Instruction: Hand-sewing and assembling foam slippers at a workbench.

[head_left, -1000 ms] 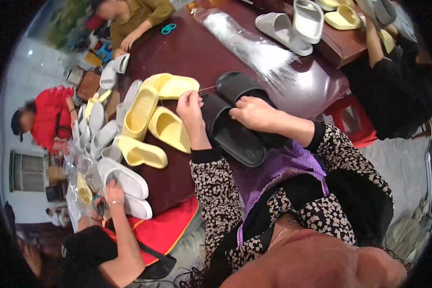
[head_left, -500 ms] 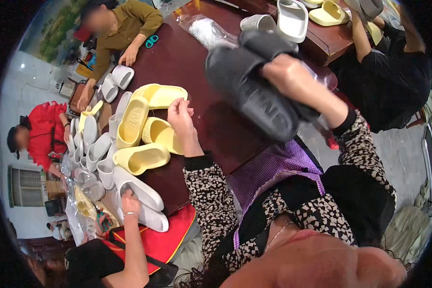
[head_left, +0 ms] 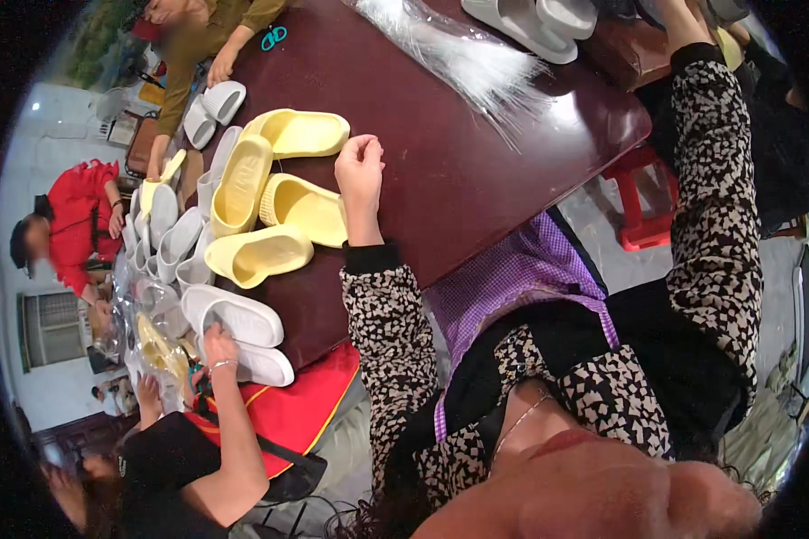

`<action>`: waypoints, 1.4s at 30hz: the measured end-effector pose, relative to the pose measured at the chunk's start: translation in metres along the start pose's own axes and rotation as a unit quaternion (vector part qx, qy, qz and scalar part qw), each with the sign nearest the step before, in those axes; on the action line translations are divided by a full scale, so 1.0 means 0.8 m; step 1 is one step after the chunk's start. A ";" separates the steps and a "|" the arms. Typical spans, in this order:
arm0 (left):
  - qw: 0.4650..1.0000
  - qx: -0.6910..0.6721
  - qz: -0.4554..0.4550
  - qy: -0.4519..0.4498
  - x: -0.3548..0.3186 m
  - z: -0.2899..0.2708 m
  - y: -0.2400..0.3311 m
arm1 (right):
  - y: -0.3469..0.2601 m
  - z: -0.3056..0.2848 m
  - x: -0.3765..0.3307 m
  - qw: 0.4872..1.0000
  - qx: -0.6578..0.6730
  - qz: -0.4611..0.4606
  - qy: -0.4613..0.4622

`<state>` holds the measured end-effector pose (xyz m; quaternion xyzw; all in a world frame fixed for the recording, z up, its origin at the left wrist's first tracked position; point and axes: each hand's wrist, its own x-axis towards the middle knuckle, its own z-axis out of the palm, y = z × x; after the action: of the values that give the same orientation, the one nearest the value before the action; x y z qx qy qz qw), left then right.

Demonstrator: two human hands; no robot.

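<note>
My left hand is raised over the dark red table beside the yellow slide sandals. Its fingers are bent and pressed together; what they hold, if anything, is too small to make out. Stretched far to the upper right, my right hand is cut off by the picture's top edge, its fingers hidden. Dark shapes lie around it there, partly out of view. Several yellow slides rest in a cluster to the left of my left hand, one propped on others.
A bundle of white plastic strands in clear wrap lies on the table. Grey-white slides are at the far edge. On the left, co-workers handle pale slides. A red stool stands below the table's right corner.
The black slides my right hand held have left its visible part, and that arm has swung to the upper right. My left hand stays closed near the yellow slides. The view has shifted.
</note>
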<state>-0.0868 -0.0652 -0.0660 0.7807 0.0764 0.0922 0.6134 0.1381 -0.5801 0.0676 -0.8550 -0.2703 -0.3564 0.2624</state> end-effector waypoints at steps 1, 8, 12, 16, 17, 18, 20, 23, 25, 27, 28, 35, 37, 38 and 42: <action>1.000 0.026 -0.002 0.009 -0.004 -0.018 -0.003 | -0.038 0.023 0.005 0.981 -0.192 0.039 0.004; 0.995 0.097 0.029 -0.010 0.009 0.001 -0.008 | -0.192 0.041 -0.045 0.801 0.596 0.046 0.012; 0.994 0.105 0.017 -0.013 0.002 -0.003 0.011 | -0.277 0.074 -0.130 0.982 0.151 -0.047 -0.103; 0.990 0.133 0.042 -0.022 0.010 0.000 -0.011 | -0.321 0.079 -0.192 0.976 0.075 -0.056 -0.195; 0.985 0.159 0.061 -0.016 0.010 -0.007 -0.014 | -0.328 0.088 -0.201 0.977 0.050 -0.054 -0.199; 0.986 0.156 0.061 -0.020 0.011 0.002 -0.016 | -0.326 0.090 -0.214 0.977 0.015 -0.046 -0.208; 0.983 0.171 0.069 -0.024 0.010 0.010 -0.017 | -0.326 0.089 -0.230 0.976 -0.018 -0.040 -0.215; 0.985 0.158 0.057 -0.023 0.006 0.009 -0.008 | -0.333 0.084 -0.239 0.981 0.012 -0.020 -0.195; 0.994 0.108 0.023 -0.029 0.004 0.007 0.003 | -0.342 0.083 -0.241 0.981 0.027 -0.015 -0.190; 0.995 0.084 0.038 -0.024 -0.009 0.011 0.007 | -0.354 0.083 -0.242 0.982 0.048 -0.003 -0.183; 0.997 0.056 0.055 -0.025 -0.019 0.020 0.024 | -0.360 0.079 -0.237 0.982 0.046 -0.001 -0.181; 0.904 0.163 0.393 0.032 -0.103 0.076 0.109 | -0.398 0.061 -0.195 0.985 0.045 -0.033 -0.164; 0.893 0.194 0.406 0.009 -0.120 0.086 0.112 | -0.400 0.067 -0.196 0.983 0.049 -0.040 -0.172; 0.885 0.210 0.416 -0.001 -0.124 0.088 0.118 | -0.403 0.067 -0.191 0.983 0.054 -0.048 -0.172; 0.904 0.202 0.376 -0.039 -0.128 0.096 0.120 | -0.411 0.068 -0.175 0.982 0.073 -0.058 -0.163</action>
<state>-0.1676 -0.1839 0.0042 0.8616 -0.2295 0.2680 0.3649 -0.1343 -0.3485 0.0136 -0.8631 -0.3835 -0.2065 0.2557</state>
